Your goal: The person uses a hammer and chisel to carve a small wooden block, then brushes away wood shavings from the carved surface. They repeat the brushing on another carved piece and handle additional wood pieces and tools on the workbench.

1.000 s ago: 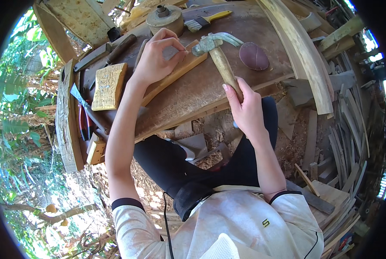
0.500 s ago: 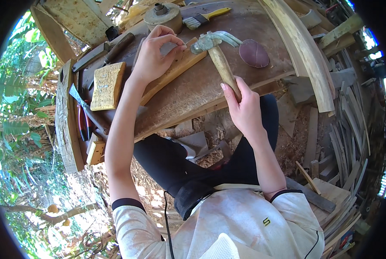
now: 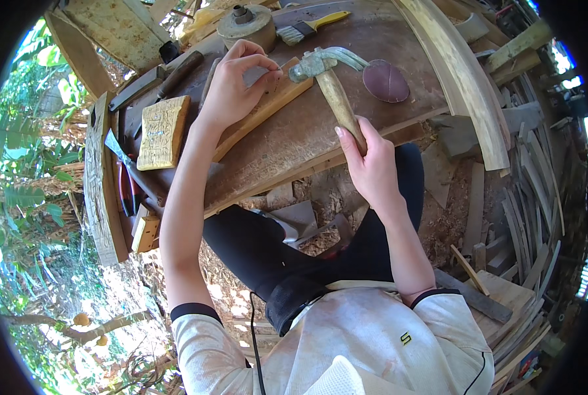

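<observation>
My right hand (image 3: 371,158) is wrapped round the wooden handle of a claw hammer (image 3: 338,99). The hammer's metal head hangs by the far end of a wooden strip (image 3: 257,118) lying on the workbench (image 3: 346,122). Over that strip, thumb and forefinger of my left hand (image 3: 236,89) are pinched together, with a space ringed between them. What the fingertips hold, if anything, is too small to make out. Just right of the hammer's claw lies a round maroon sanding disc (image 3: 386,81). Left of my left forearm rests a carved wooden block (image 3: 164,133).
Beyond my left hand stand a round grey pot-like object (image 3: 246,27) and a yellow-handled paintbrush (image 3: 313,27). Pliers (image 3: 128,187), a long flat-bladed tool (image 3: 132,168) and a wooden-handled tool (image 3: 180,76) lie at the left. A long curved board (image 3: 461,79) lies along the right side.
</observation>
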Motion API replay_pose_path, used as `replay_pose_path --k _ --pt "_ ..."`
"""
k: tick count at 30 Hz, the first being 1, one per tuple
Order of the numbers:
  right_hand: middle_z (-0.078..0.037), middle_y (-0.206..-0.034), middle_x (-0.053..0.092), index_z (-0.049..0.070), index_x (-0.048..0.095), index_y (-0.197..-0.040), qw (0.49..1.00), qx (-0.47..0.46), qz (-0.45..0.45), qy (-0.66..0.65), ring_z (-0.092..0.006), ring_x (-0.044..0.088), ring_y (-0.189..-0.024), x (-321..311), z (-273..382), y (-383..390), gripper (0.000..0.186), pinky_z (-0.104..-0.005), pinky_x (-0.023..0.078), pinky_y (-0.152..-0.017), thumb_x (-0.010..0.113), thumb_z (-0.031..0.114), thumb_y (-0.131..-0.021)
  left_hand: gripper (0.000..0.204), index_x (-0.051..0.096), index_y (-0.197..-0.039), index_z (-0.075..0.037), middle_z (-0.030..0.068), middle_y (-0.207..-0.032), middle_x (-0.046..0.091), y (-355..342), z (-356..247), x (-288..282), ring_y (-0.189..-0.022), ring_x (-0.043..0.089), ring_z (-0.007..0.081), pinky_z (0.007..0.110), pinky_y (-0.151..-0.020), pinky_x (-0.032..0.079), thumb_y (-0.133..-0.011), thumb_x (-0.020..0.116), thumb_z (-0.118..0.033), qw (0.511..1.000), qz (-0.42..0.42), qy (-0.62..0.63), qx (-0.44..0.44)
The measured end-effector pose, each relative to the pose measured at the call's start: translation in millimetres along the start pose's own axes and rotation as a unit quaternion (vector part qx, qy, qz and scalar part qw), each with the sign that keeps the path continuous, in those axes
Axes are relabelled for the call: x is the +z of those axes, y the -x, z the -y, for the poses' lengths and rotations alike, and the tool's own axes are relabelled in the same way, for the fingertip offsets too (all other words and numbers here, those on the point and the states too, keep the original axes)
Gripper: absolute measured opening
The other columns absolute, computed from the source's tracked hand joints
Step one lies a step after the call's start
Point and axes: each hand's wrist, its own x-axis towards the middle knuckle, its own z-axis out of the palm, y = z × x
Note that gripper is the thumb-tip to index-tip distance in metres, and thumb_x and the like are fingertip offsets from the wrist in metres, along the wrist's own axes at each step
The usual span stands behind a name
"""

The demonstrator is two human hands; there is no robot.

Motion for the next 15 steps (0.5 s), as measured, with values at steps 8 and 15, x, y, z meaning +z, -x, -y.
replay_pose_path --k 8,15 --pt "-0.020 -0.073 0.067 0.000 0.063 -0.112 1.000 0.020 0.011 -0.002 -0.0375 0.068 -0.066 -1.9 3.2 -0.7 0.026 -0.0419 0.049 -0.059 0.064 0.023 -0.100 0.017 0.073 -0.097 -0.002 0.0090 -0.103 0.061 -0.2 0.8 -0.8 -0.099 0.061 0.0229 0.033 -0.091 0.049 -0.084 0.080 -0.010 1.000 0.003 -0.005 0.003" --pt "-0.016 -0.068 0.063 -0.001 0.064 -0.112 0.999 0.022 0.021 -0.027 -0.0269 0.063 -0.056 -9.2 11.4 -5.7 0.027 -0.0371 0.046 -0.054 0.064 0.024 -0.101 0.016 0.073 -0.097 -0.002 0.0085 -0.103 0.061 -0.1 0.5 -1.0 -0.098 0.061 0.0229 0.034 -0.090 0.049 -0.084 0.080 -0.010 1.000 0.003 -0.008 0.007"
